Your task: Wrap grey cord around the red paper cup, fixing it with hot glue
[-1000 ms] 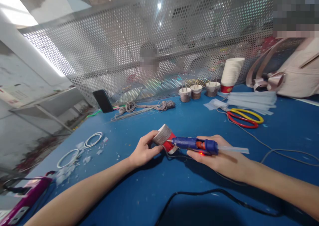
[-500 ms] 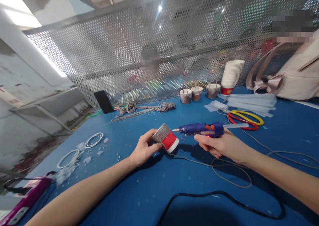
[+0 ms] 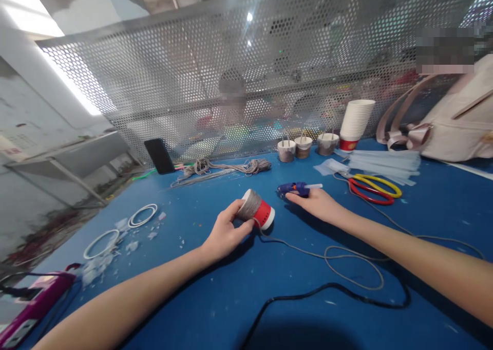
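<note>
My left hand (image 3: 227, 232) grips a red and white paper cup (image 3: 265, 214), tilted on its side above the table. Grey cord (image 3: 251, 204) is wound round part of the cup, and its loose length trails to the right across the surface. Farther right, my right hand (image 3: 318, 204) is closed round a blue hot glue gun (image 3: 293, 188) with a clear glue stick poking out of its back. The gun sits low near the tabletop, apart from the cup, its nozzle pointing left and away.
Scissors (image 3: 372, 188) with red and yellow handles lie beside glue sticks (image 3: 385, 165). Stacked paper cups (image 3: 357, 120), cord-wrapped cups (image 3: 287, 151) and a cord bundle (image 3: 231, 166) line the back. A phone (image 3: 159, 155), white rings (image 3: 142, 216) and a purple power strip (image 3: 36, 306) are leftward.
My right hand has moved the glue gun away from the cup, farther back and lower toward the table. The cup has stayed nearly in place in my left hand.
</note>
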Available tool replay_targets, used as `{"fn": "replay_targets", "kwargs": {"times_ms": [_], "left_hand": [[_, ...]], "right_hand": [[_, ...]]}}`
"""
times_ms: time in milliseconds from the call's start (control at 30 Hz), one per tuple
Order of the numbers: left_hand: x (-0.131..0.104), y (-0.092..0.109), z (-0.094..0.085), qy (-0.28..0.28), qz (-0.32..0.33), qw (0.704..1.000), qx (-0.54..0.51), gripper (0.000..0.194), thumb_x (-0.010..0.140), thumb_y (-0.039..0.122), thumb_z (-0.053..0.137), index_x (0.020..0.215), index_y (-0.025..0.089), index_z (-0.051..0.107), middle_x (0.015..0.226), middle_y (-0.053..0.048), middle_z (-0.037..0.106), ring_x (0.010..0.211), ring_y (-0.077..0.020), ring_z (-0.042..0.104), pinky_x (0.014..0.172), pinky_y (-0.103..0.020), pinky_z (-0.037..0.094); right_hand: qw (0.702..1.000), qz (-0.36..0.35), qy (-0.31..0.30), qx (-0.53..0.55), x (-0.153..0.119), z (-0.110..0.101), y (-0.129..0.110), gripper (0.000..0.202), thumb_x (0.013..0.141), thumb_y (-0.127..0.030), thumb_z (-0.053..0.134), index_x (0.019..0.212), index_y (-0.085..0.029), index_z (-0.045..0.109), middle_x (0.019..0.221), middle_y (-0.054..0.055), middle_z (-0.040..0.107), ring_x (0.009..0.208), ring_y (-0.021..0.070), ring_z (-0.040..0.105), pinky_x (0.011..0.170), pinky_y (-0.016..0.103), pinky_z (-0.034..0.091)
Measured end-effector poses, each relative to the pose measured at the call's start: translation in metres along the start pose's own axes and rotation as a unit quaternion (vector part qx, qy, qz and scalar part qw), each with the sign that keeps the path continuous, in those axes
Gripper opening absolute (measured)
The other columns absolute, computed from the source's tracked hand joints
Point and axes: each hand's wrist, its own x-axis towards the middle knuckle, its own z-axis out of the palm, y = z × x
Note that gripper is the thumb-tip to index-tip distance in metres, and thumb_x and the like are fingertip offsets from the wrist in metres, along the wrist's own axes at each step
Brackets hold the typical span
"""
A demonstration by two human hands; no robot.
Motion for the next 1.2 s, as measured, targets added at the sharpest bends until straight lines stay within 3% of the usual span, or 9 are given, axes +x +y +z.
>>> {"fn": "replay_targets", "kwargs": {"times_ms": [133, 300, 467, 567, 700, 933, 1033, 1133, 1200], "left_hand": [[-0.001, 0.003, 0.000, 0.008, 0.020, 0.998, 0.053, 0.020, 0.072, 0.021, 0.054, 0.090, 0.014, 0.060, 0.081, -0.002, 0.063, 0.072, -0.0142, 0.055, 0.069, -0.026, 0.046], [-0.002, 0.009, 0.003, 0.032, 0.024, 0.994, 0.103, 0.022, 0.072, 0.019, 0.052, 0.092, 0.015, 0.059, 0.081, -0.002, 0.064, 0.071, -0.0140, 0.055, 0.071, -0.026, 0.045], [-0.007, 0.016, 0.008, 0.019, 0.018, 0.994, 0.110, 0.021, 0.073, 0.021, 0.052, 0.091, 0.015, 0.060, 0.079, -0.001, 0.064, 0.070, -0.0139, 0.054, 0.068, -0.025, 0.044], [-0.010, 0.019, 0.008, 0.008, 0.018, 0.995, 0.097, 0.019, 0.075, 0.021, 0.052, 0.091, 0.015, 0.060, 0.081, -0.001, 0.064, 0.072, -0.0140, 0.054, 0.069, -0.025, 0.044], [-0.011, 0.022, 0.006, 0.005, 0.018, 0.996, 0.083, 0.017, 0.075, 0.020, 0.052, 0.089, 0.015, 0.060, 0.078, 0.000, 0.062, 0.072, -0.0133, 0.052, 0.069, -0.024, 0.044], [-0.008, 0.020, 0.003, -0.020, -0.027, 0.998, 0.055, 0.018, 0.074, 0.022, 0.056, 0.089, 0.015, 0.060, 0.076, 0.002, 0.059, 0.070, -0.0126, 0.051, 0.064, -0.022, 0.043], [-0.009, 0.018, 0.003, -0.027, -0.033, 0.997, 0.061, 0.020, 0.074, 0.022, 0.055, 0.092, 0.016, 0.060, 0.077, 0.001, 0.060, 0.070, -0.0130, 0.052, 0.065, -0.023, 0.043], [-0.009, 0.018, 0.004, -0.033, -0.024, 0.996, 0.080, 0.021, 0.075, 0.022, 0.054, 0.093, 0.015, 0.061, 0.078, 0.001, 0.061, 0.070, -0.0133, 0.052, 0.066, -0.023, 0.043], [-0.010, 0.019, 0.005, -0.037, -0.012, 0.995, 0.093, 0.020, 0.075, 0.022, 0.053, 0.092, 0.015, 0.061, 0.078, 0.001, 0.061, 0.070, -0.0130, 0.052, 0.066, -0.023, 0.043]], "right_hand": [[0.999, 0.020, 0.035, -0.029, -0.009, -0.009, 0.007, 0.039, 0.076, -0.055, 0.055, 0.080, -0.017, 0.066, 0.076, 0.008, 0.066, 0.072, 0.0237, 0.062, 0.063, 0.033, 0.045], [0.969, -0.068, 0.232, -0.057, -0.048, -0.030, 0.003, 0.024, 0.080, -0.043, 0.056, 0.076, -0.020, 0.050, 0.074, 0.003, 0.055, 0.069, 0.0180, 0.053, 0.065, 0.030, 0.043], [0.947, -0.297, 0.075, -0.095, -0.074, -0.008, -0.034, 0.009, 0.087, -0.026, 0.050, 0.083, -0.019, 0.054, 0.079, 0.005, 0.060, 0.074, 0.0174, 0.055, 0.067, 0.029, 0.042], [0.910, -0.359, 0.092, -0.188, -0.070, 0.015, -0.051, 0.018, 0.085, -0.033, 0.055, 0.082, -0.016, 0.058, 0.078, 0.008, 0.061, 0.072, 0.0210, 0.054, 0.065, 0.033, 0.040], [0.895, -0.367, 0.111, -0.230, -0.055, 0.027, -0.060, 0.015, 0.086, -0.020, 0.050, 0.076, -0.015, 0.060, 0.072, 0.006, 0.060, 0.068, 0.0191, 0.052, 0.062, 0.031, 0.036], [0.962, -0.264, 0.034, -0.053, -0.047, 0.013, -0.066, 0.015, 0.080, -0.014, 0.053, 0.066, -0.017, 0.059, 0.071, 0.002, 0.060, 0.062, 0.0117, 0.051, 0.059, 0.024, 0.038], [0.984, -0.160, -0.034, 0.067, -0.048, 0.011, -0.068, 0.010, 0.077, -0.016, 0.055, 0.067, -0.018, 0.056, 0.061, -0.001, 0.059, 0.051, 0.0092, 0.051, 0.051, 0.022, 0.039], [0.962, 0.001, -0.163, 0.219, -0.047, 0.013, -0.070, 0.006, 0.074, -0.017, 0.054, 0.072, -0.019, 0.049, 0.044, -0.007, 0.051, 0.036, 0.0083, 0.046, 0.038, 0.019, 0.036], [0.934, 0.055, -0.202, 0.291, -0.045, 0.015, -0.070, 0.008, 0.073, -0.014, 0.051, 0.075, -0.020, 0.046, 0.043, -0.009, 0.050, 0.034, 0.0077, 0.043, 0.034, 0.018, 0.034]]}}
